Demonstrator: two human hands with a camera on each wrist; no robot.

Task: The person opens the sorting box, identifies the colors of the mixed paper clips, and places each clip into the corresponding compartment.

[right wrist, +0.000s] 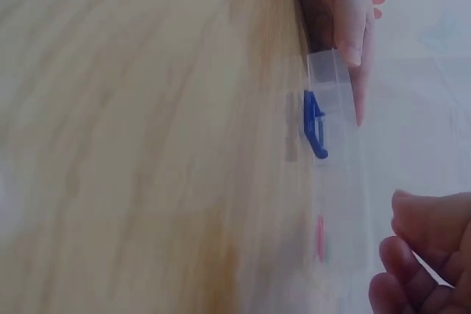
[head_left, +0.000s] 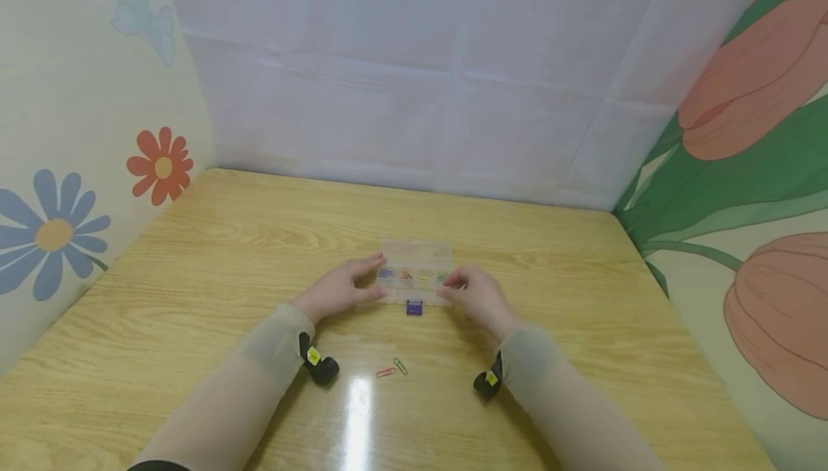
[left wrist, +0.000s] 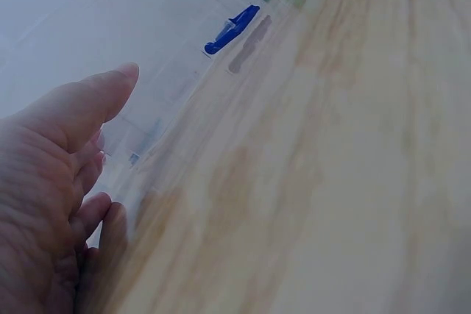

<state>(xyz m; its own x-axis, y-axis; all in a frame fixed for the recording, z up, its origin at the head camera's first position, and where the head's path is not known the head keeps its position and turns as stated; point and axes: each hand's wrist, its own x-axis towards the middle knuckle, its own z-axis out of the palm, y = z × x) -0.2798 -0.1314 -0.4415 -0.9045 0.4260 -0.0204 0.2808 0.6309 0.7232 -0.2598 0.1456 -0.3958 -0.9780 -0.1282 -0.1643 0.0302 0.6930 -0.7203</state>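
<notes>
A clear plastic compartment box (head_left: 423,297) stands on the table with its clear lid (head_left: 414,249) raised at the back. Small coloured paper clips (head_left: 405,275) lie in its compartments, and a blue latch (right wrist: 314,124) sticks out at its front. My left hand (head_left: 343,290) holds the box's left end between thumb and fingers. Over the right end is my right hand (head_left: 481,298), its fingers bent and fingertips (right wrist: 397,251) close to the thumb, with no object visible between them. A pinkish-red clip (right wrist: 320,239) shows through the box's front wall near that hand.
Nearer to me on the wooden table (head_left: 556,255), a red paper clip (head_left: 386,372) and a green paper clip (head_left: 400,366) lie side by side. A white cloth (head_left: 414,83) hangs behind the table. Flower-painted panels (head_left: 776,255) stand at both sides.
</notes>
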